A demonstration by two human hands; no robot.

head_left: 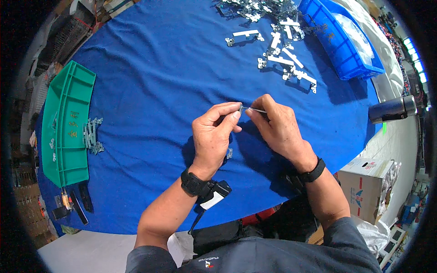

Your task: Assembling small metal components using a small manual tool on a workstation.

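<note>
In the middle of the blue cloth, my left hand (pixel 212 136) pinches a small metal piece (pixel 241 108) between thumb and fingertips. My right hand (pixel 281 129) is closed on a thin, light metal strip (pixel 257 110), whose end points left and meets or nearly meets the small piece. Whether the two are joined I cannot tell. Just below my left fingers lies a small shiny metal part (pixel 229 154) on the cloth. Farther off to the right are scattered metal brackets (pixel 281 60) with white strips, and a denser heap of metal parts (pixel 255 10) behind them.
A green divided tray (pixel 68 136) stands at the left, with several metal brackets (pixel 92 135) beside it. At the far right sits a blue bin (pixel 337 45) holding clear plastic. A dark metal cylinder (pixel 392 109) lies near the right edge; a cardboard box (pixel 364 186) is below it.
</note>
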